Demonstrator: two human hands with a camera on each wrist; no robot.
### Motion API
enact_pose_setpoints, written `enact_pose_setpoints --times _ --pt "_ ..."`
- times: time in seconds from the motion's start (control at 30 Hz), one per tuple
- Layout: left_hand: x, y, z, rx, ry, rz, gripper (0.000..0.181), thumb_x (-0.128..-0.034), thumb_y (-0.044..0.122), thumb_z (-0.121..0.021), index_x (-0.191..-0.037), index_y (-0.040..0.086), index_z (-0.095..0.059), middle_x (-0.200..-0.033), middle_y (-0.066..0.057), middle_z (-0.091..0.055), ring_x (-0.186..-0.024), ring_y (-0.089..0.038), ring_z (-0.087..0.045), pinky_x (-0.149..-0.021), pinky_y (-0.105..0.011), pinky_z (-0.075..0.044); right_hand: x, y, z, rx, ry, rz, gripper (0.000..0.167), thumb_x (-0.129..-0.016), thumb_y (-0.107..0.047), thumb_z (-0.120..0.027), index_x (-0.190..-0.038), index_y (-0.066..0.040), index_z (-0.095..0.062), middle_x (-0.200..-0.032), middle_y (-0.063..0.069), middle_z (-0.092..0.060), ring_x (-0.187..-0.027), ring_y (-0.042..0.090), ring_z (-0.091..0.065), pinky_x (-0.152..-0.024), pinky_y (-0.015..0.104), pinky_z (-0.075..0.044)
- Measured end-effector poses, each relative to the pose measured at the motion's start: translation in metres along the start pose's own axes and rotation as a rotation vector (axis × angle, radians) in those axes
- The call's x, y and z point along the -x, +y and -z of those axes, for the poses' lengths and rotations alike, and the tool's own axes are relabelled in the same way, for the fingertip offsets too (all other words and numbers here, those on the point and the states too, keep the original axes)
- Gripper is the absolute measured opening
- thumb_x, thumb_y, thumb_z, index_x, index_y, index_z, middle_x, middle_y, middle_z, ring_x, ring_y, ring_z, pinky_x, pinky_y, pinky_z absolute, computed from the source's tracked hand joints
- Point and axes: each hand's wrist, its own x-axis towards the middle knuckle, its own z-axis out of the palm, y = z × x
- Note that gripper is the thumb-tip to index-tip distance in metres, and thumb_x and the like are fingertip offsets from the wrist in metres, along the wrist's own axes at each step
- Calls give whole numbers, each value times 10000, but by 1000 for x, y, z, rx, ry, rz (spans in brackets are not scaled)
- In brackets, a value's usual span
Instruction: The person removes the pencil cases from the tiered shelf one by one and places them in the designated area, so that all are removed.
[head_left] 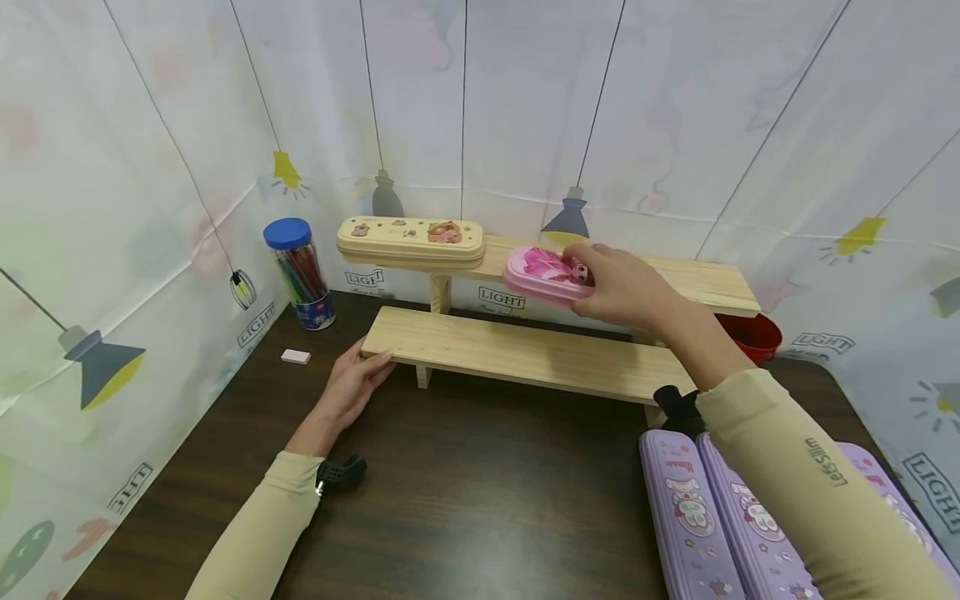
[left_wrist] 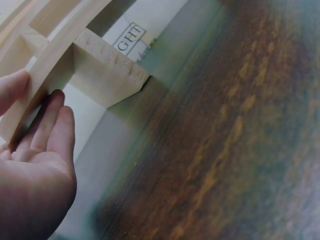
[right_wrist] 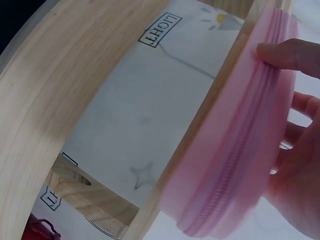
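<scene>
A two-tier wooden shelf (head_left: 517, 350) stands on the dark table. My left hand (head_left: 354, 385) grips the left end of its lower board, thumb on top and fingers underneath, as the left wrist view shows. At the upper board, my right hand (head_left: 618, 285) holds a pink zippered pencil case (right_wrist: 230, 135) with a doll picture on its lid. In the right wrist view the thumb presses near the zipper, and the case is at the board's edge; whether its underside rests there is hidden. A cream pencil case (head_left: 411, 240) lies on the upper board's left end.
Purple pencil cases (head_left: 686, 517) lie at the table's right, partly under my right sleeve. A blue-lidded tub of coloured pens (head_left: 302, 273) and a small pale block (head_left: 296, 357) are at the left. Behind the shelf's right end is a red container (head_left: 757, 335). Printed curtains surround the table.
</scene>
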Motion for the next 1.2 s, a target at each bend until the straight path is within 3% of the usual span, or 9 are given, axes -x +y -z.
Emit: enact_pose_setpoints --times 0.27,0.47,0.67,0.77,1.0,1.2 --pt "1 0 1 3 1 5 739 -996 90 -590 -1604 162 -175 -1615 -132 -257 -1459 -265 -366 -1193 -374 -346 23 2 1 24 -32 31 689 -774 -209 -731 -1415 -185 -478 -1207 113 -606 -1006 282 -574 -882 489 -511" --pt "1 0 0 -9 -14 8 743 -995 113 -599 -1603 159 -174 -1621 -116 -247 -1457 -254 -372 -1183 -350 -367 45 12 -18 24 -27 40 790 -704 -155 -768 -1446 -198 -499 -1174 101 -617 -945 251 -559 -812 441 -556" --pt "-1 -2 1 -2 -6 12 750 -990 121 -607 -1602 165 -176 -1619 -114 -258 -1424 -204 -422 -1167 -328 -389 66 22 -33 -22 -34 42 850 -720 -215 -824 -1484 -197 -449 -1380 124 -552 -1194 346 -572 -1001 599 -504" --pt "0 -2 3 -5 -6 5 742 -991 125 -606 -1601 167 -184 -1611 -115 -273 -1409 -188 -441 -1153 -308 -405 74 20 -36 -17 -49 52 854 -724 -238 -828 -1487 -210 -445 -1357 113 -566 -1187 339 -583 -996 606 -504" --pt "2 -1 3 6 -10 -1 722 -997 113 -593 -1597 152 -193 -1590 -136 -299 -1379 -158 -470 -1111 -266 -443 87 5 -49 -13 -44 107 827 -736 -289 -828 -1477 -249 -464 -1221 31 -613 -1015 216 -601 -904 478 -568" --pt "2 -1 2 5 -13 2 725 -999 110 -590 -1599 146 -185 -1592 -134 -296 -1375 -157 -471 -1140 -294 -417 100 -11 -64 -37 -68 172 844 -702 -323 -857 -1460 -272 -489 -1153 -26 -618 -909 129 -540 -804 325 -540"
